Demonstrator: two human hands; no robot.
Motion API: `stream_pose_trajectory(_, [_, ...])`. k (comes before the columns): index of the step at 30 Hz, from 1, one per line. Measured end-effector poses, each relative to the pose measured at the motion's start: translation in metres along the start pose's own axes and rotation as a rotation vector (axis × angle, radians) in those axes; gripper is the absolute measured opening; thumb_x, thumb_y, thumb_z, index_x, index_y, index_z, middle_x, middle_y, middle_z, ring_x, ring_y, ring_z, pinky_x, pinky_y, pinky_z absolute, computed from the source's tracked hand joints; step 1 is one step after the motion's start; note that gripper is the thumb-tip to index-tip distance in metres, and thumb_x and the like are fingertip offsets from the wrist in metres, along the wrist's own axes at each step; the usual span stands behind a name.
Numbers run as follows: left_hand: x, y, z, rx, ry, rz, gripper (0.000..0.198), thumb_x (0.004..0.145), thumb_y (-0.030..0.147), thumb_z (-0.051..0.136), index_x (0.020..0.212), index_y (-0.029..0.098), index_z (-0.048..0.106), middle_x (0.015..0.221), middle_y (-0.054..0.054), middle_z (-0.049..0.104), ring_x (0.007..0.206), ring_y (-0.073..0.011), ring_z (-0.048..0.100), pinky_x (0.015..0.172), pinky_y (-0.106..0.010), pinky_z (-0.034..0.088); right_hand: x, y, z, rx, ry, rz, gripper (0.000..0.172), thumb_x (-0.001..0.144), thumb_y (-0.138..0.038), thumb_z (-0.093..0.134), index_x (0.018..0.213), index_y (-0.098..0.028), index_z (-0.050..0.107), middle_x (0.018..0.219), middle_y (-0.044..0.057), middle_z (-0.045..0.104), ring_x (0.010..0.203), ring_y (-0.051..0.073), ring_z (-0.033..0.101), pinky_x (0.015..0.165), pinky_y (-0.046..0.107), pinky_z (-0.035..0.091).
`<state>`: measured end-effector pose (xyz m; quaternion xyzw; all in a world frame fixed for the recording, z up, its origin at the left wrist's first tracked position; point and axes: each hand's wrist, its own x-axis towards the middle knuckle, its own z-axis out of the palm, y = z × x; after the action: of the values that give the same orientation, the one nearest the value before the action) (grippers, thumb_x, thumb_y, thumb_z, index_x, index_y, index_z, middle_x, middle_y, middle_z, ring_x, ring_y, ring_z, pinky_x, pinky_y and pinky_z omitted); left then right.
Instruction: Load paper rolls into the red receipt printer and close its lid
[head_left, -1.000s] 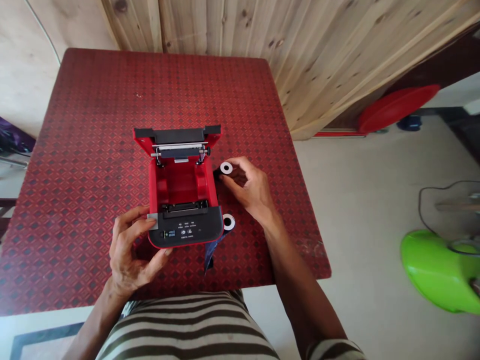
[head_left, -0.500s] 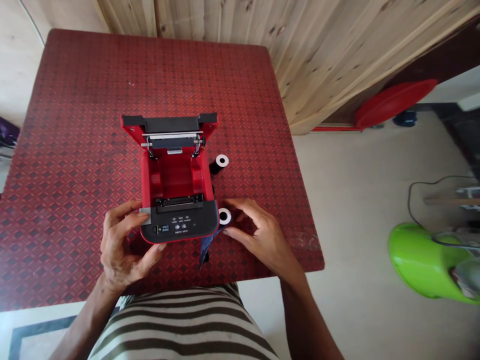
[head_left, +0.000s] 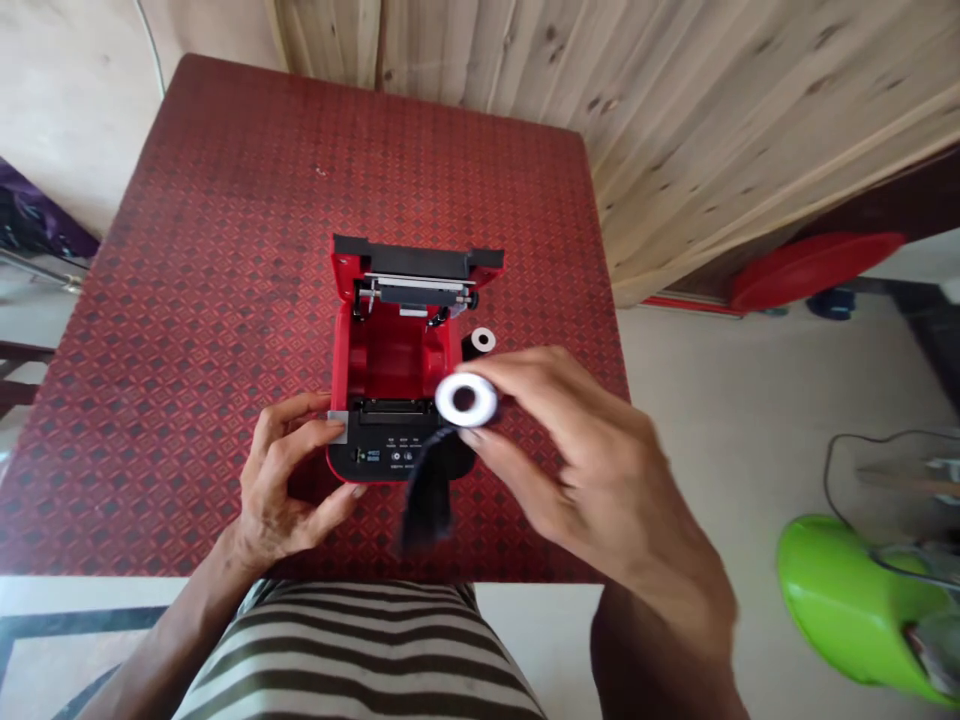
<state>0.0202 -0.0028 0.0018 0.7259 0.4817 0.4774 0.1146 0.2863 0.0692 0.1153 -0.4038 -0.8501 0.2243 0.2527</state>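
Observation:
A red and black label printer (head_left: 390,365) stands on the table with its lid tilted open, showing a red compartment. My left hand (head_left: 289,475) grips the printer's left side, with fingers on a small grey tab (head_left: 337,427). My right hand (head_left: 592,450) is raised over the printer's front right corner, shut on a black roll with a white core (head_left: 465,400). A dark, blurred strip (head_left: 427,495) hangs from that roll. A second black roll (head_left: 480,343) stands on its end beside the printer's right wall, just beyond my right fingers.
The printer sits on a red patterned table (head_left: 225,250) backed by a wooden plank wall (head_left: 675,130). Beyond the table's right edge lie a red round object (head_left: 817,270) and a green plastic object (head_left: 847,600) on the floor.
My right hand has lifted the roll from the table beside the printer and brought it up over the printer's front corner. My left hand remains on the printer.

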Motion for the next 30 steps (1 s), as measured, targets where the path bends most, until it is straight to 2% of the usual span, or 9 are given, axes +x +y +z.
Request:
stream_pose_trajectory(3, [-0.002,0.0,0.0,-0.005,-0.014,0.005,0.053,0.088,0.028,0.082,0.135,0.017,0.06,0.133,-0.017,0.064,0.119,-0.0276,0.067,0.093,-0.04,0.062,0.033,-0.011,0.021,-0.291,-0.123,-0.113,0.022,0.101,-0.01,0.062,0.122,-0.011,0.068,0.11,0.013,0.074,0.104,0.028,0.068,0.096,0.043,0.057])
stream_pose_trajectory(7, [-0.004,0.002,0.0,-0.006,-0.028,-0.009,0.054,0.088,0.028,0.082,0.136,0.017,0.059,0.134,-0.017,0.065,0.122,-0.0292,0.066,0.094,-0.042,0.063,0.055,-0.012,0.049,-0.524,-0.26,-0.114,0.019,0.097,-0.002,0.063,0.113,-0.011,0.071,0.103,0.013,0.075,0.099,0.029,0.068,0.089,0.042,0.056])
stream_pose_trajectory(11, [-0.004,0.003,0.0,-0.023,-0.037,-0.03,0.053,0.089,0.028,0.081,0.136,0.019,0.059,0.137,-0.017,0.064,0.121,-0.0283,0.066,0.091,-0.041,0.064,0.068,-0.009,0.055,-0.556,-0.328,-0.072,0.013,0.099,-0.005,0.065,0.1,-0.016,0.071,0.098,0.011,0.078,0.101,0.029,0.069,0.088,0.042,0.053])
stream_pose_trajectory(17, [-0.006,0.002,0.0,-0.045,-0.038,-0.05,0.056,0.088,0.028,0.081,0.14,0.022,0.059,0.137,-0.016,0.064,0.122,-0.028,0.066,0.092,-0.041,0.066,0.082,-0.002,0.055,-0.485,-0.46,-0.021,0.021,0.093,0.001,0.066,0.089,-0.018,0.071,0.091,0.008,0.079,0.092,0.025,0.073,0.078,0.037,0.048])
stream_pose_trajectory(21, [-0.007,0.001,0.001,-0.049,-0.041,-0.054,0.058,0.088,0.026,0.081,0.141,0.023,0.058,0.137,-0.016,0.064,0.122,-0.0281,0.066,0.093,-0.041,0.065,0.083,0.001,0.059,-0.472,-0.465,0.002,0.02,0.093,0.001,0.064,0.089,-0.017,0.072,0.091,0.011,0.079,0.092,0.027,0.075,0.079,0.038,0.05])
stream_pose_trajectory(24, [-0.006,0.001,0.001,-0.043,-0.036,-0.042,0.058,0.087,0.026,0.081,0.14,0.021,0.059,0.137,-0.016,0.064,0.124,-0.0283,0.066,0.094,-0.04,0.065,0.078,0.001,0.055,-0.391,-0.431,0.015,0.021,0.098,0.0,0.059,0.096,-0.016,0.073,0.097,0.011,0.08,0.1,0.027,0.075,0.089,0.04,0.055])
stream_pose_trajectory(28, [-0.004,0.004,-0.004,-0.059,-0.058,-0.061,0.052,0.09,0.027,0.079,0.138,0.02,0.06,0.138,-0.016,0.064,0.123,-0.027,0.066,0.095,-0.04,0.064,0.058,-0.001,0.034,-0.138,-0.267,-0.085,0.027,0.106,-0.005,0.05,0.118,-0.016,0.072,0.119,0.01,0.08,0.115,0.023,0.074,0.102,0.04,0.059])
stream_pose_trajectory(30, [-0.002,0.008,-0.011,-0.089,-0.094,-0.109,0.048,0.092,0.032,0.076,0.137,0.021,0.061,0.136,-0.015,0.065,0.12,-0.0269,0.068,0.097,-0.042,0.063,0.044,-0.003,0.024,-0.013,-0.251,-0.127,0.025,0.108,-0.016,0.055,0.13,-0.018,0.068,0.129,0.008,0.078,0.122,0.022,0.072,0.107,0.04,0.059])
